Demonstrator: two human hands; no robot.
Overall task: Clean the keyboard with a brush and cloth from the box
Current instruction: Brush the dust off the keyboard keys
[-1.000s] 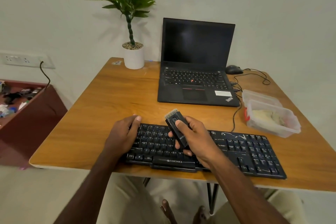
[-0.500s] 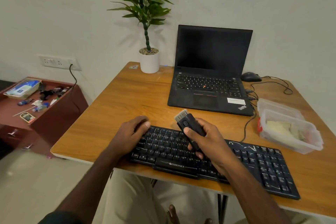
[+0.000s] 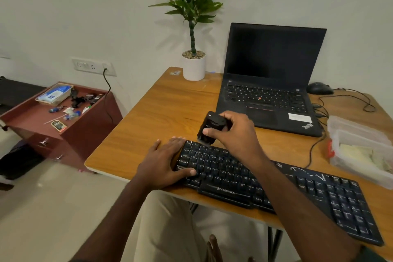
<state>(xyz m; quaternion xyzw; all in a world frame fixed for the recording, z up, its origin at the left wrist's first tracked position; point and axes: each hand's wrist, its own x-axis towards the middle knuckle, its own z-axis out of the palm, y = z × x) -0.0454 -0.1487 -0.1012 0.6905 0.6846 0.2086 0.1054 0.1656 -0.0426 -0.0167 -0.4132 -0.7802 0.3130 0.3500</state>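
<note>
Right now my right hand [image 3: 235,134] is gripping the black brush [image 3: 210,126], fingers curled over its top and my thumb pressing on its near face, and I am holding it bristle-end down at the far left corner of the black keyboard [image 3: 276,185]; the bristles themselves are blurred, so I cannot tell whether they are touching the keys. My left hand [image 3: 164,164] is lying flat on the keyboard's left end, fingers straight and spread, thumb resting on the lower keys. The keyboard is sitting along the near edge of the wooden table [image 3: 170,108]. Off to the right, the clear plastic box [image 3: 359,155] is standing near the keyboard's far side with a pale cloth [image 3: 361,153] lying inside it. An open black laptop [image 3: 270,78] is sitting behind the brush, a potted plant [image 3: 193,27] to its left.
</note>
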